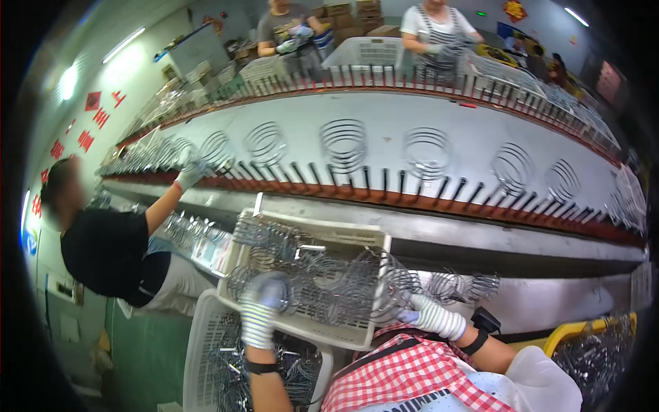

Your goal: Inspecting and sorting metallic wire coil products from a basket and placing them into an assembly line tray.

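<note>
Springs (322, 281), coiled wire ones, lie tangled in a white crate (309, 230) that tilts against the edge of a long conveyor. The left hand (264, 302), in a striped glove, is sunk among the coils at the crate's near-left side; its fingers curl around wire, though the blur hides whether they have closed on a single spring. The right hand (429, 316), gloved the same, sits at the crate's near-right corner with fingers bent toward the coils that spill past the rim; I cannot tell whether it grips anything. Just beyond both sets of fingertips the belt (384, 120) carries springs standing between rows of dark pegs (364, 180). This looks like the picking step: one spring being teased free of the heap. The next move probably calls for separating it cleanly from its neighbours, then seating it between pegs. A second crate (206, 343) of springs sits below the left wrist. A co-worker (110, 250) far to the left reaches to the pegs.
</note>
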Demonstrator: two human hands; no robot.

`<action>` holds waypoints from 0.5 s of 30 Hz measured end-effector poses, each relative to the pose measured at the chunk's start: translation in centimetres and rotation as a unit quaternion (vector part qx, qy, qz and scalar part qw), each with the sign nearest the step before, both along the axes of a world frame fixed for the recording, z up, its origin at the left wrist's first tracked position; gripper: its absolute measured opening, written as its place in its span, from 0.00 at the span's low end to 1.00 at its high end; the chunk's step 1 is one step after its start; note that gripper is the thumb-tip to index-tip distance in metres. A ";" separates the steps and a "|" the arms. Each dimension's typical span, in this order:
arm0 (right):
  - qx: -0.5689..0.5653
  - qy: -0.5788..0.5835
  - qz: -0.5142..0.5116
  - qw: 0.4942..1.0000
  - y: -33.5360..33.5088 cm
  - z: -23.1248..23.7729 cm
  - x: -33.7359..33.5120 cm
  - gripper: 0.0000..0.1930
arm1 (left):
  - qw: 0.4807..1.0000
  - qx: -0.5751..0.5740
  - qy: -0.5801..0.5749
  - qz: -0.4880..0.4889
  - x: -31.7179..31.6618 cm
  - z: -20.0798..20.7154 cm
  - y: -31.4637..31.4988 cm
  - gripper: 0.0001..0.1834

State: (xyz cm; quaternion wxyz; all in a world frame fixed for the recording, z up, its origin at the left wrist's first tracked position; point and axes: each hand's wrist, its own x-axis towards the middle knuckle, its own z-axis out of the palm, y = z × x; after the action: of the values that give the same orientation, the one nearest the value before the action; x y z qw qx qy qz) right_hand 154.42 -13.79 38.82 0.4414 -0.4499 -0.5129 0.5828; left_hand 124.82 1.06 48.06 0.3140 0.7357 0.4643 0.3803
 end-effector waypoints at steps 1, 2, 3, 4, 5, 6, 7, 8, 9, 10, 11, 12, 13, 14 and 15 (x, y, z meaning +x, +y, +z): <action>-0.003 -0.004 -0.018 1.000 -0.1 0.5 0.2 0.21 | 0.984 -0.101 -0.049 0.139 -2.7 -1.3 2.0 0.11; -0.083 0.029 0.013 0.996 0.0 1.4 0.2 0.20 | 0.987 -0.005 -0.020 0.162 -6.3 -3.4 4.6 0.11; -0.158 0.065 0.052 0.984 0.0 2.4 -0.4 0.20 | 0.977 0.072 -0.015 0.199 -12.6 -6.7 7.7 0.12; -0.172 0.072 0.037 0.982 0.0 2.7 -0.4 0.21 | 0.979 0.037 -0.011 0.201 -15.1 -7.7 9.3 0.12; -0.172 0.072 0.019 0.982 -0.2 3.4 0.0 0.21 | 0.979 0.004 -0.004 0.205 -17.1 -8.6 10.6 0.12; -0.185 0.097 0.040 0.977 -0.3 4.5 0.3 0.21 | 0.980 -0.005 0.030 0.199 -21.0 -9.9 11.7 0.12; -0.199 0.123 0.065 0.970 -0.3 5.0 0.3 0.22 | 0.979 -0.014 0.066 0.194 -23.0 -10.9 12.8 0.12; -0.134 0.076 0.018 0.988 -0.6 4.6 0.9 0.24 | 0.972 -0.109 0.088 0.188 -19.7 -10.6 13.9 0.12; -0.136 0.073 -0.012 0.988 -1.0 3.8 1.9 0.24 | 0.956 -0.199 0.116 0.183 -16.4 -9.6 14.3 0.12; -0.145 0.118 0.023 0.982 -1.1 3.2 1.8 0.24 | 0.971 -0.172 0.117 0.118 -19.3 -10.6 14.7 0.13; -0.159 0.162 0.051 0.973 -1.2 2.6 1.9 0.24 | 0.980 -0.103 0.158 0.058 -20.3 -11.4 15.0 0.12; -0.177 0.196 0.027 0.964 -1.3 2.7 1.6 0.23 | 0.976 -0.105 0.187 0.051 -21.3 -11.9 15.3 0.13; -0.175 0.198 0.016 0.964 -1.4 3.0 1.6 0.23 | 0.970 -0.106 0.215 0.042 -21.8 -12.2 15.5 0.13; -0.184 0.224 0.003 0.957 -1.6 3.4 1.9 0.23 | 0.970 -0.074 0.231 0.034 -21.5 -12.4 15.6 0.13; -0.191 0.250 -0.012 0.949 -1.8 3.7 2.3 0.23 | 0.968 -0.042 0.245 0.023 -20.8 -12.0 15.7 0.12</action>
State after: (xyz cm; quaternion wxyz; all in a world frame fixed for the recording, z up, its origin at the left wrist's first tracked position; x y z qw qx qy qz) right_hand 156.74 -15.62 42.53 0.4681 -0.3718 -0.2603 0.7582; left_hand 103.98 16.73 36.02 0.2123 0.7815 0.5596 0.1760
